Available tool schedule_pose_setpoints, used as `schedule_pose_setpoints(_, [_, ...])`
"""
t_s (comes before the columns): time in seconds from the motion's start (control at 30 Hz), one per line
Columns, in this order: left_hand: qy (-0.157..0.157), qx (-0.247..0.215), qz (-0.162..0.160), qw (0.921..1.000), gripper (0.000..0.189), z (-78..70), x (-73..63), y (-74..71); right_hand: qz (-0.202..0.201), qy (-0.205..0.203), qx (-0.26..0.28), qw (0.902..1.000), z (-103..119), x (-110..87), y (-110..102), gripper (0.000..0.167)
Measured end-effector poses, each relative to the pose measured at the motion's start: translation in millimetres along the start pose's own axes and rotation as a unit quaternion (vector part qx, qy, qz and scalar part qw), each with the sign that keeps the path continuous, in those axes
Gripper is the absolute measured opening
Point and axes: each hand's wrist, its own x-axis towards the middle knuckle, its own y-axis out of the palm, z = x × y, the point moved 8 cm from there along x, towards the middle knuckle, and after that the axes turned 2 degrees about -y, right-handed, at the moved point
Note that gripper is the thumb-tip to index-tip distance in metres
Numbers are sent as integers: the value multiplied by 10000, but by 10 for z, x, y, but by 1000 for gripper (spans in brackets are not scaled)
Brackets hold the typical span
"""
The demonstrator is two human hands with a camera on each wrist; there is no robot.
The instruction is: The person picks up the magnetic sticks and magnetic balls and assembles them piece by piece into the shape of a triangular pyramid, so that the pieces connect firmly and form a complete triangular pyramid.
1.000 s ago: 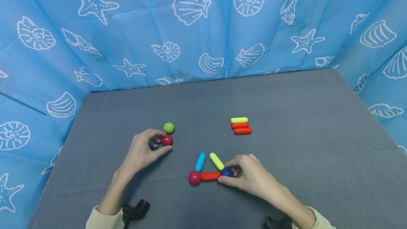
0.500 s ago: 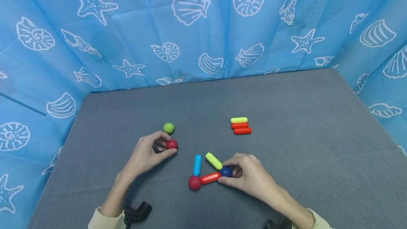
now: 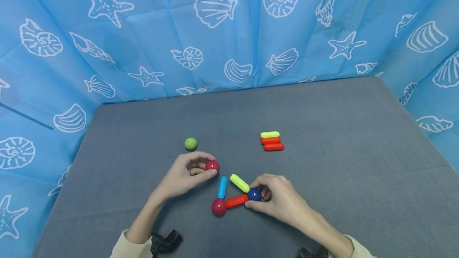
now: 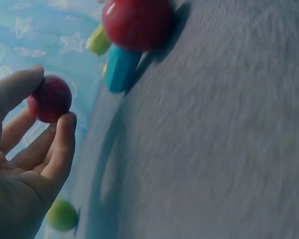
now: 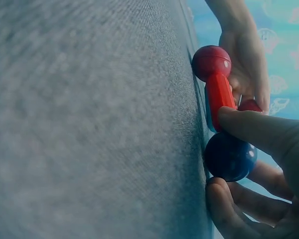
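Between thumb and fingertips my left hand [image 3: 188, 174] pinches a dark red ball [image 3: 212, 166], lifted off the cloth in the left wrist view. My right hand [image 3: 277, 196] holds a dark blue ball [image 3: 254, 194] low at the table. From the blue ball a yellow rod [image 3: 239, 183] runs up and left, and a red rod [image 3: 236, 201] leads to a second dark red ball [image 3: 218, 207]. A light blue rod [image 3: 222, 187] stands out from that ball. The free ends of the yellow and light blue rods lie apart, just below the left hand's ball.
A green ball [image 3: 191, 143] lies on the grey cloth-covered table [image 3: 340, 150] behind the left hand. Farther back, a yellow rod [image 3: 269, 134] and two red rods [image 3: 273, 147] lie side by side. A blue shell-print curtain [image 3: 244, 31] surrounds the far edges.
My left hand has drawn its red ball away from the green one, rightward and toward the rods. The joined piece has turned slightly, while my right hand keeps its hold.
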Motion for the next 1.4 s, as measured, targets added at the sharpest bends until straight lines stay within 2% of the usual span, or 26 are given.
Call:
schedule_pose_setpoints(0.13, [-32, 193, -17, 9998, 38, 2, 67, 121, -1, 15, 63, 10000, -13, -7, -4, 30])
schedule_pose_setpoints(0.23, [-10, 526, -132, 9985, 36, 6, 104, 185, 6, 1, 117, 9999, -11, -10, -4, 30])
schedule_pose_setpoints(0.4, [175, 1084, -209, 9937, 32, -32, 138, 251, -4, 19, 95, 10000, -8, -10, -6, 34])
schedule_pose_setpoints(0.53, [263, 1271, -187, 9914, 33, -50, 147, 261, -1, 31, 44, 10000, -4, -1, -9, 35])
schedule_pose_setpoints(0.83, [369, 1499, -74, 9880, 35, -57, 147, 284, 20, 38, -8, 10000, 11, 13, -14, 38])
schedule_pose_setpoints(1.0, [151, 1615, 84, 9867, 34, -52, 160, 313, -59, -61, 38, 10000, 22, 5, -11, 36])
schedule_pose_setpoints(1.17, [-181, 1470, 281, 9886, 35, -20, 166, 349, -103, -146, 106, 9998, 28, -4, -10, 33])
schedule_pose_setpoints(1.4, [-133, 1257, 497, 9907, 38, -4, 146, 358, -80, -116, 131, 9998, 22, -1, -1, 33])
